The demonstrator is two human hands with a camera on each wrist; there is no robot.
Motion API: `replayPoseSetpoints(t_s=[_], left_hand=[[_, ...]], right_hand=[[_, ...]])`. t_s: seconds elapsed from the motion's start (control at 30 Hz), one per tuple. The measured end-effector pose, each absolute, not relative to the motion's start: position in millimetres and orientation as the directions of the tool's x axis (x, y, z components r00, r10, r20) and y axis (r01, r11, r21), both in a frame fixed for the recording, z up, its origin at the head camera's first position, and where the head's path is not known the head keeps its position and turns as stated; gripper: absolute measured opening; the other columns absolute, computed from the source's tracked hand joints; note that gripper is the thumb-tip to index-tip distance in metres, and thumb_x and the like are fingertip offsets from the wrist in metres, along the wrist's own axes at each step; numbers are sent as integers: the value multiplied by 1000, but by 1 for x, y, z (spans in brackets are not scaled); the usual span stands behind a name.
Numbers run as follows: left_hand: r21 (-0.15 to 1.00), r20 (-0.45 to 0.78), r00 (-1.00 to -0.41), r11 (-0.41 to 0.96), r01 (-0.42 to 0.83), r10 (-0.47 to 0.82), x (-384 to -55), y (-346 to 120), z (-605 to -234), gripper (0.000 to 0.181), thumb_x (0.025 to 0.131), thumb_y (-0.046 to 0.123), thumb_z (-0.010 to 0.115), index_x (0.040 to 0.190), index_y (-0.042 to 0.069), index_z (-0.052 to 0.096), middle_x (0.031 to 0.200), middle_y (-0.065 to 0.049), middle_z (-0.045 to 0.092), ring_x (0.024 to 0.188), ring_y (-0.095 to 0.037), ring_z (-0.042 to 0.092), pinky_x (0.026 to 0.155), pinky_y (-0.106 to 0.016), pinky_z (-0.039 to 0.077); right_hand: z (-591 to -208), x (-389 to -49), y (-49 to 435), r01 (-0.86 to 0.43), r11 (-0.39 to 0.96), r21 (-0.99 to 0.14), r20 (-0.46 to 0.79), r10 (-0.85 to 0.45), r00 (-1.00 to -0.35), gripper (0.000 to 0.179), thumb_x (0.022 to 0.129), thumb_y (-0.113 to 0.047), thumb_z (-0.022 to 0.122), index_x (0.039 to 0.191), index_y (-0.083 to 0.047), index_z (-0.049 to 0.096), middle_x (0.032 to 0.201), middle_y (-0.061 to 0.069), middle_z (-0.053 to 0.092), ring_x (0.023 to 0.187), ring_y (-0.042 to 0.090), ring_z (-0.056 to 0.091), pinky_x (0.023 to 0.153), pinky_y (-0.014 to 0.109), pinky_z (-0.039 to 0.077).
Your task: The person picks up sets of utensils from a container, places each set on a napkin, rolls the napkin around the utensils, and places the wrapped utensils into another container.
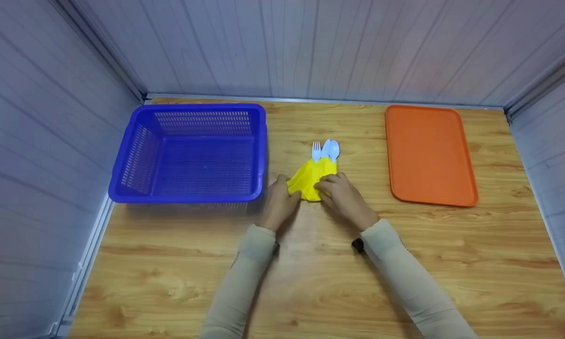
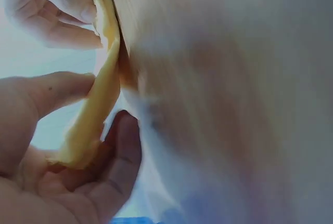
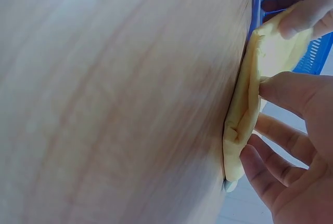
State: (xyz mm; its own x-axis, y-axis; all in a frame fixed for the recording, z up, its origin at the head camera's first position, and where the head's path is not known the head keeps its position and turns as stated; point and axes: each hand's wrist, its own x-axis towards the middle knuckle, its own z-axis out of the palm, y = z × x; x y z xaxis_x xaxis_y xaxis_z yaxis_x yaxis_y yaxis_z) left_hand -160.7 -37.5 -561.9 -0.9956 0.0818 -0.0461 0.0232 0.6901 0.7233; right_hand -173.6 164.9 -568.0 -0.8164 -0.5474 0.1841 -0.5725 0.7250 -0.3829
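Note:
A yellow napkin (image 1: 309, 178) lies on the table, folded partly over white cutlery. From its far edge stick out a fork (image 1: 316, 150), a spoon (image 1: 334, 149) and, between them, a knife (image 1: 326, 149) with a plain rounded tip. Their handles are hidden under the cloth. My left hand (image 1: 281, 200) pinches the napkin's left corner, which rises between thumb and fingers in the left wrist view. With bent fingers and thumb, my right hand (image 1: 341, 195) holds the right part at the fold; the fingertips rest along the cloth in the right wrist view.
A blue plastic basket (image 1: 188, 198) with slotted walls stands left of the hands. On the right lies an orange tray (image 1: 430, 155). Pale panel walls (image 1: 310, 52) bound the wooden table (image 1: 310, 292) at the back and both sides.

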Motion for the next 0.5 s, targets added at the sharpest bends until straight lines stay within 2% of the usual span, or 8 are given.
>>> replayPoseSetpoints(t_s=[0.13,0.23,0.37,0.5], left_hand=[[814,-94,-995,579,-53,42,-156,-34,-561,45,90,12,73,129,-2,55,116,-18,66,104,-25,63,88,-39,53],[858,-161,-987,499,-124,31,-152,-31,-561,44,88,15,75,125,0,59,116,-14,67,106,-24,63,91,-38,52],[884,-193,-981,439,-161,28,-148,-26,-564,36,85,14,75,118,1,64,110,-9,69,99,-19,62,89,-35,52],[873,-139,-990,474,-110,26,-149,-24,-566,27,86,11,73,111,3,68,102,-5,69,89,-15,59,81,-34,53]], right_hand=[[-568,-174,165,-572,725,-384,187,-545,-817,19,94,-9,70,112,-5,74,115,14,67,104,34,57,88,44,50],[-569,-174,166,-570,724,-389,192,-541,-819,19,94,-9,71,112,-4,74,114,14,67,104,34,57,89,44,49],[-571,-174,166,-571,721,-394,197,-540,-818,19,93,-8,71,112,-4,74,114,14,67,104,34,57,89,44,49],[-571,-174,165,-569,719,-398,197,-539,-819,20,94,-9,70,113,-4,74,114,14,67,105,34,57,90,44,49]])
